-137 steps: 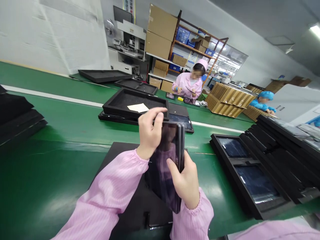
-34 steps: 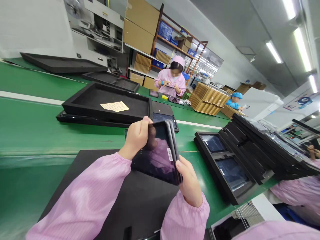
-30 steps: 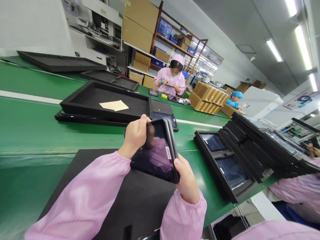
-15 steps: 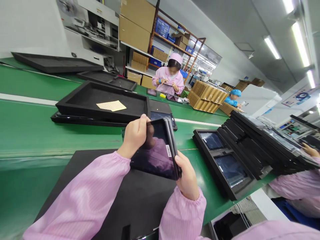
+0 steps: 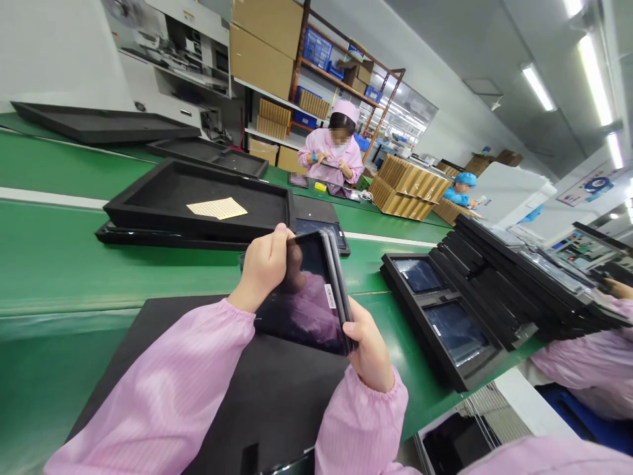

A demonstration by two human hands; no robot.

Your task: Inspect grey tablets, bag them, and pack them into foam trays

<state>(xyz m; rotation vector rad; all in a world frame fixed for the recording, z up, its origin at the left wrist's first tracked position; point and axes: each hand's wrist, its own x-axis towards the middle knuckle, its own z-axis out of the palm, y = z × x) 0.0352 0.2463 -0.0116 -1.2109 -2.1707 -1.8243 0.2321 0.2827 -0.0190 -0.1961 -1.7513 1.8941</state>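
I hold a stack of thin dark glossy screen panels (image 5: 309,297) above a black foam mat (image 5: 247,396). My left hand (image 5: 264,267) is closed on the stack's far left corner, thumb on the glass. My right hand (image 5: 368,349) is closed on the near right corner. A small white barcode label shows on the top panel's right edge. The glass reflects my pink sleeves.
A black tray (image 5: 198,204) with a tan sheet (image 5: 216,208) lies on the green belt (image 5: 64,257) ahead. Stacked black trays with screens (image 5: 455,316) sit to the right. A person in pink (image 5: 329,148) works at the far end; another person's sleeve (image 5: 583,369) is at the right.
The panel stack was upright 4.6 s ago and now lies tilted flatter. Over the last second both hands and the stack have stayed almost still; the view has drifted a little.
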